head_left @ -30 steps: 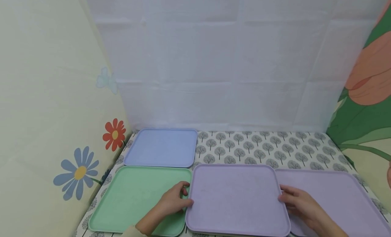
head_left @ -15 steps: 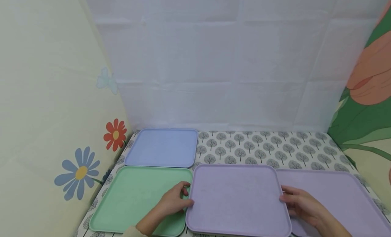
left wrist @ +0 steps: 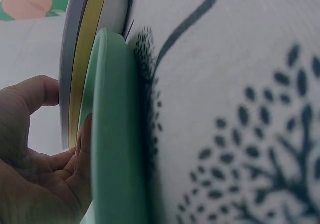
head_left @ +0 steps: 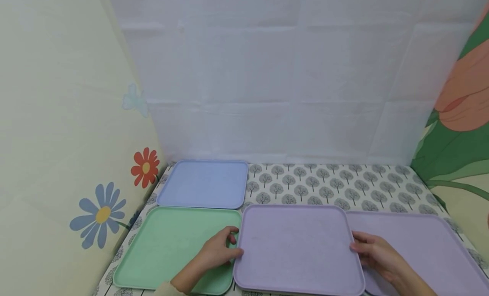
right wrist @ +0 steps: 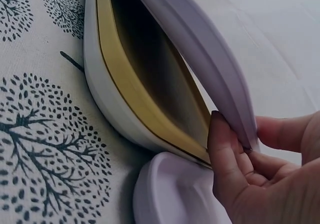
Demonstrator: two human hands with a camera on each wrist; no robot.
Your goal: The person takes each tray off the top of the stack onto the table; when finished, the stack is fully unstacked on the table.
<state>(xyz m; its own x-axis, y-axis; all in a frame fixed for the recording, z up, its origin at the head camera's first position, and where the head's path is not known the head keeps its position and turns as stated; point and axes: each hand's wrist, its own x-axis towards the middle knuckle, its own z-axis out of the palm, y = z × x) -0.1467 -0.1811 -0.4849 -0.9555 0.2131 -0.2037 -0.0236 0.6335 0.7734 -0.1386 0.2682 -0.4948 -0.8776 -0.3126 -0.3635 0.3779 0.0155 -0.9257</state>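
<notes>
A purple tray (head_left: pixel 298 249) lies uppermost on a stack at the front middle. Under it are a yellow tray (right wrist: pixel 117 74) and a white tray (right wrist: pixel 95 79), both seen in the right wrist view. My right hand (head_left: pixel 376 255) pinches the purple tray's right rim, thumb on top and fingers beneath; on this side the rim is raised off the yellow tray, leaving a gap. On the left rim my left hand (head_left: pixel 219 249) has its thumb on the purple tray and curled fingers low at the stack's edge. There the purple and yellow trays lie close together.
A green tray (head_left: pixel 172 245) sits left of the stack, under the left hand. Behind it is a blue tray (head_left: pixel 204 183). A second purple tray (head_left: pixel 412 241) extends to the right, beneath the right hand. White cloth (head_left: pixel 267 75) hangs behind the tree-patterned tabletop (head_left: pixel 324 183).
</notes>
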